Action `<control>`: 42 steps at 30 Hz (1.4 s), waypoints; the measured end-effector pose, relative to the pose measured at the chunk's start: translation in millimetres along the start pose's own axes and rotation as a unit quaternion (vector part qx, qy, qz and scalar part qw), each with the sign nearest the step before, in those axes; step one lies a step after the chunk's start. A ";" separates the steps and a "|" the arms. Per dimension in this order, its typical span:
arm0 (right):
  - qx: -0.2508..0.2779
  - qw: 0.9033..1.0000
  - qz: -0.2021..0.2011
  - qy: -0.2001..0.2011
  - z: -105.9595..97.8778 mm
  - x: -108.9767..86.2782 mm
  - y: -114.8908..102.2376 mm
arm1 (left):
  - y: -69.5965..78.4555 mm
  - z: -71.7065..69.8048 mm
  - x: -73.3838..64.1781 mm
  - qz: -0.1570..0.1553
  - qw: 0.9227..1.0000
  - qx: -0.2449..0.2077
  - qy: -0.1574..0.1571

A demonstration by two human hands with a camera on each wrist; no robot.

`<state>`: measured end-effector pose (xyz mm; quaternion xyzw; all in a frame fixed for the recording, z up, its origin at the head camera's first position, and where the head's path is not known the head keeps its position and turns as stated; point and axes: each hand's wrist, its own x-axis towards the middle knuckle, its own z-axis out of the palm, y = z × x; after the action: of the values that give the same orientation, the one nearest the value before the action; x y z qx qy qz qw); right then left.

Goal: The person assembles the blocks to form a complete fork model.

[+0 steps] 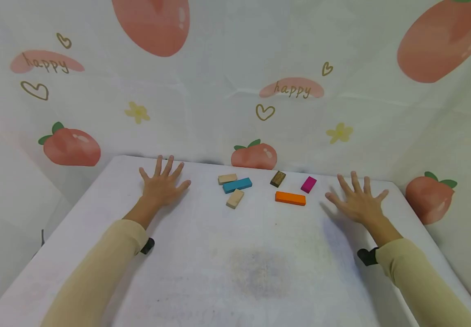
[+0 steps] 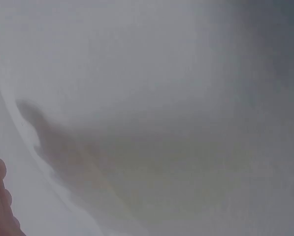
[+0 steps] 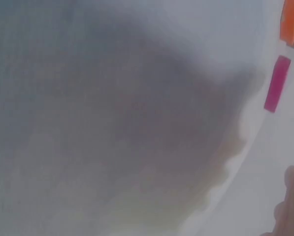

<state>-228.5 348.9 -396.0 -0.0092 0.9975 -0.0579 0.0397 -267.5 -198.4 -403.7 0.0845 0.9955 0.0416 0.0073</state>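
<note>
My left hand (image 1: pixel 161 187) is spread with straight fingers over the far left of the white table, holding nothing. On the far right my right hand (image 1: pixel 359 203) is spread the same way, nearest to a magenta block (image 1: pixel 309 185) and an orange block (image 1: pixel 290 198). Left of those lies a dark brown block (image 1: pixel 278 179). Closest to the left hand is a group of a blue block (image 1: pixel 237 185), a pale wooden block (image 1: pixel 227 179) behind it and another pale wooden block (image 1: pixel 235 199) in front. The right wrist view shows the magenta block (image 3: pixel 277 84) beside the fingers.
The white table (image 1: pixel 202 272) runs back to a hanging cloth (image 1: pixel 219 59) printed with peaches, hearts and flowers. Dark straps show at both cuffs. A faint brownish stain (image 1: pixel 260 272) marks the tabletop near the middle.
</note>
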 end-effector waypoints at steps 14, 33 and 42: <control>-0.013 0.999 -0.027 -0.013 -0.6 -1.1 -24.7 | 35.1 7.0 -1.7 0.047 0.999 0.025 0.006; -0.016 0.996 -0.084 -0.020 9.1 -9.5 -54.9 | 76.3 13.9 -12.4 0.129 0.991 0.042 0.021; -0.001 0.991 -0.127 -0.038 16.0 -15.4 -63.8 | 90.0 12.9 -21.1 0.177 0.983 0.044 0.015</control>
<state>-211.1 284.0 -403.2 -0.1382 0.9861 -0.0606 0.0702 -231.3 -112.5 -408.8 0.2588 0.9658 -0.0001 -0.0186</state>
